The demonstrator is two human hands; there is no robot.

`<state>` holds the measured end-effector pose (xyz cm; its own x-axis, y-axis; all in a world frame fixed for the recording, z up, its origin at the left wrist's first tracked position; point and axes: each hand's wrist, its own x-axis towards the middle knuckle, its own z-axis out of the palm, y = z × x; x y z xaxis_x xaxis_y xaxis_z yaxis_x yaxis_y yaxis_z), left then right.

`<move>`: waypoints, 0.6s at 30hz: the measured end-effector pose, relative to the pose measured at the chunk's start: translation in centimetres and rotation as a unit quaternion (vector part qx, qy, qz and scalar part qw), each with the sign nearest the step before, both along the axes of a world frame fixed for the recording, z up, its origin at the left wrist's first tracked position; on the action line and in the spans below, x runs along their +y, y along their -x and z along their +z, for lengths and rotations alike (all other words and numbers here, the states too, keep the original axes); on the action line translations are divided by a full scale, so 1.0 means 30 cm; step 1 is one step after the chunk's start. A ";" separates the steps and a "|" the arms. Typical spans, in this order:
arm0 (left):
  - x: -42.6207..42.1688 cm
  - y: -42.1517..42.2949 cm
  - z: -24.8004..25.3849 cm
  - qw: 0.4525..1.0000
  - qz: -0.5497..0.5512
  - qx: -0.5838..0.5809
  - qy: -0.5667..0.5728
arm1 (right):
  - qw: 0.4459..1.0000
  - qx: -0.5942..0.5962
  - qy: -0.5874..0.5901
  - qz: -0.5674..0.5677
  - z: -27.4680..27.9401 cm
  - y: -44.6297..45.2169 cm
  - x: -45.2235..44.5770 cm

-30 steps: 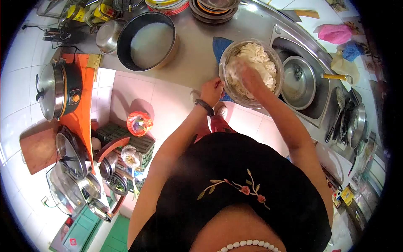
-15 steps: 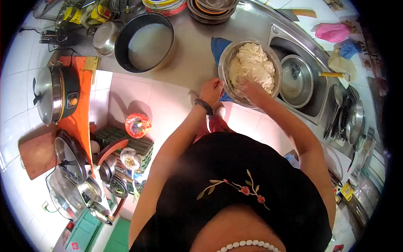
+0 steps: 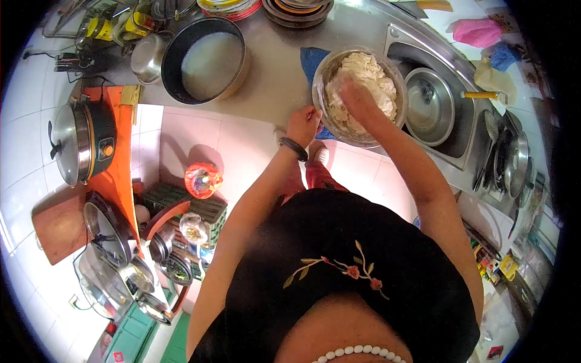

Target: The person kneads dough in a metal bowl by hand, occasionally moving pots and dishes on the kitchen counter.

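From where I stand, two bottles with yellow labels are far off to the left of the bowl; the print on them is too small to read. The bowl is on the table, and one mass of pale, lumpy dough lies inside it. One blue cloth shows beneath the bowl's left side.

The right hand is down on the dough, its arm bent at the elbow and slanting in over the bowl's near edge. The fingers are blurred, so I can't tell whether they clutch the dough or just press on it. The left arm stretches forward, one dark band around its wrist. The left hand has its fingers curled by the bowl's near left rim; I can't tell if they pinch it or only lean there.

Left of the bowl, well apart, stands one large pot holding cloudy liquid, with one small metal bowl just beyond it. Two stacks of plates are behind and left of the bowl. To its right, one metal basin lies in the sink.
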<state>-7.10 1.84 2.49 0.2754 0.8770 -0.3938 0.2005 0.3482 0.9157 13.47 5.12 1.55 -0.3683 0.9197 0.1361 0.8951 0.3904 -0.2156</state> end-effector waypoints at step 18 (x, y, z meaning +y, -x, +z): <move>-0.004 -0.003 -0.035 1.000 0.008 -0.023 -0.007 | 0.976 -0.090 0.125 0.151 0.199 -0.157 -0.259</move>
<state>-7.02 1.71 1.43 0.2781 0.8870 -0.3686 0.1533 0.3378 0.9286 18.17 -2.65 7.51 -0.6248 0.7618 -0.1713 0.7798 0.5974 -0.1873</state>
